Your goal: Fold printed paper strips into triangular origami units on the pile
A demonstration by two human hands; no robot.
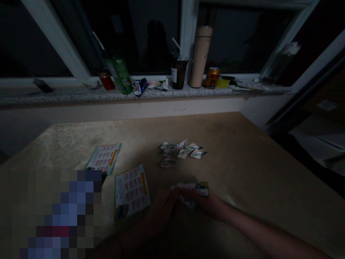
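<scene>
Both hands meet low over the middle of the table around a printed paper sheet (pixel 204 188) that is bent or partly folded. My left hand (pixel 163 202) closes on its left part, the fingertips near those of the other hand. On the right side my right hand (pixel 206 202) grips the same paper. Dim light hides the exact finger placement. Beyond the hands lies a loose group of several small folded paper pieces (pixel 184 153) with pointed ends. A flat printed sheet (pixel 132 190) with rows of red print rests left of my left hand. Another such sheet (pixel 105 158) lies farther left.
The wooden table (pixel 229 144) reaches to a wall below a stone windowsill (pixel 156 94). On the sill stand a green can (pixel 122 75), a dark cup with a straw (pixel 179 73), a tall pinkish bottle (pixel 201 57) and a gold can (pixel 212 77). A pixelated patch covers the lower left.
</scene>
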